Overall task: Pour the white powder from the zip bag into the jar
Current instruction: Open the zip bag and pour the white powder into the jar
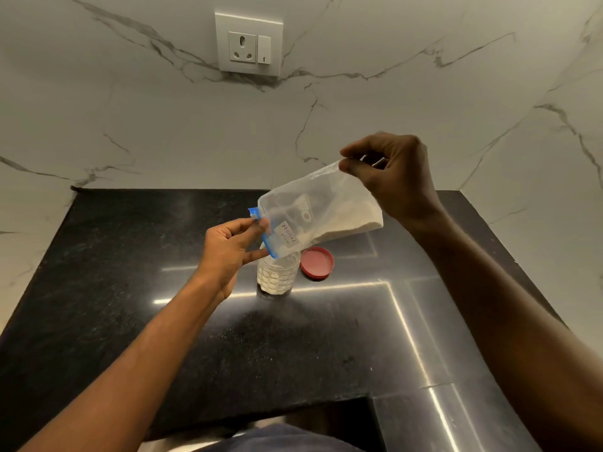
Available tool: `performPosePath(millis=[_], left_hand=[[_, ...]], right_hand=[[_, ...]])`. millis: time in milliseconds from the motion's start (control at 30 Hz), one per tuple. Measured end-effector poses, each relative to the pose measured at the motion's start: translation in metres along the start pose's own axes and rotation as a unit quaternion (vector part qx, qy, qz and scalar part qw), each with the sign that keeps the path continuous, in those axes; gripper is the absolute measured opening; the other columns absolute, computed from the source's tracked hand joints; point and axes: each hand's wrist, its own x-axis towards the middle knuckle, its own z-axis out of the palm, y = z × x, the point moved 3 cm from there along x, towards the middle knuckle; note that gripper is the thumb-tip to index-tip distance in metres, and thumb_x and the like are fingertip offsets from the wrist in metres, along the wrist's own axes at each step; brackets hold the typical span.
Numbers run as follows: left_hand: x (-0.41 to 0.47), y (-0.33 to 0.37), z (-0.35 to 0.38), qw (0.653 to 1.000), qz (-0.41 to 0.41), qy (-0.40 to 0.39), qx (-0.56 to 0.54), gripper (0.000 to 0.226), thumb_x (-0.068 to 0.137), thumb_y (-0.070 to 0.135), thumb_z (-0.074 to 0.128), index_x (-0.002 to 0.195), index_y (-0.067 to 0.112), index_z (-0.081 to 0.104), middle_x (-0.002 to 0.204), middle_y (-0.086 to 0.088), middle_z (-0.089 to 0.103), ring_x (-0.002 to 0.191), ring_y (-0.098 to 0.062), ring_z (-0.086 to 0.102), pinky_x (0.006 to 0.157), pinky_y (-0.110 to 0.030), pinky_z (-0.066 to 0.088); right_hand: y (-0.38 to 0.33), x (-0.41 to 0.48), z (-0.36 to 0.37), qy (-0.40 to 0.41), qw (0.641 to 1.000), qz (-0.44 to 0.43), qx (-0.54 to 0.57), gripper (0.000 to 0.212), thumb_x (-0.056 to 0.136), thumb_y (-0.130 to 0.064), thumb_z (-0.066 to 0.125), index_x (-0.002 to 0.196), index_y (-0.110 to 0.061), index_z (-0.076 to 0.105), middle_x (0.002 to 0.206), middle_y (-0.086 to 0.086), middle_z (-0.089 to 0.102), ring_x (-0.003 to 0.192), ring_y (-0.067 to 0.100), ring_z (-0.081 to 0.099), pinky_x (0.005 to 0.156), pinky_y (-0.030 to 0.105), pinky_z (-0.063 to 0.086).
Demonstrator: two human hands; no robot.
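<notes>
A clear zip bag (321, 208) with a blue zip strip and a handwritten "milk powder" label hangs tilted over a small clear jar (277, 275). White powder lies along the bag's lower right side. My left hand (228, 247) pinches the blue zip end, which points down at the jar's mouth. My right hand (391, 174) pinches the bag's raised bottom corner. The jar stands upright on the black counter (130, 288) and holds white powder; its mouth is partly hidden behind the bag.
A red lid (317, 262) lies flat on the counter just right of the jar. Marble walls close in the counter at the back and both sides, with a wall socket (248, 44) above. The counter's front edge has a cut-out near my body.
</notes>
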Motion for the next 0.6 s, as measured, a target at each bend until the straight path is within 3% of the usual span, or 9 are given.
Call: performPosePath(millis=[333,600], left_hand=[[-0.003,-0.006,-0.005,1.000,-0.019,0.000,-0.010,0.033,0.082,0.027,0.081,0.109,0.009,0.080,0.107,-0.004,0.084,0.099,-0.022,0.082,0.070,-0.034,0.067],[0.003,-0.004,-0.016,0.999,-0.025,-0.024,-0.003,0.023,0.092,0.020,0.079,0.112,0.008,0.080,0.109,-0.006,0.084,0.101,-0.024,0.081,0.076,-0.037,0.068]], right_hand=[[-0.012,-0.003,0.005,0.022,1.000,-0.010,-0.011,0.014,0.090,-0.010,0.080,0.103,-0.006,0.081,0.096,0.003,0.077,0.076,0.010,0.067,0.066,0.005,0.047],[-0.028,-0.006,0.007,0.018,0.999,-0.019,-0.044,0.015,0.090,-0.008,0.080,0.103,-0.004,0.080,0.094,0.003,0.074,0.071,0.003,0.062,0.070,0.005,0.049]])
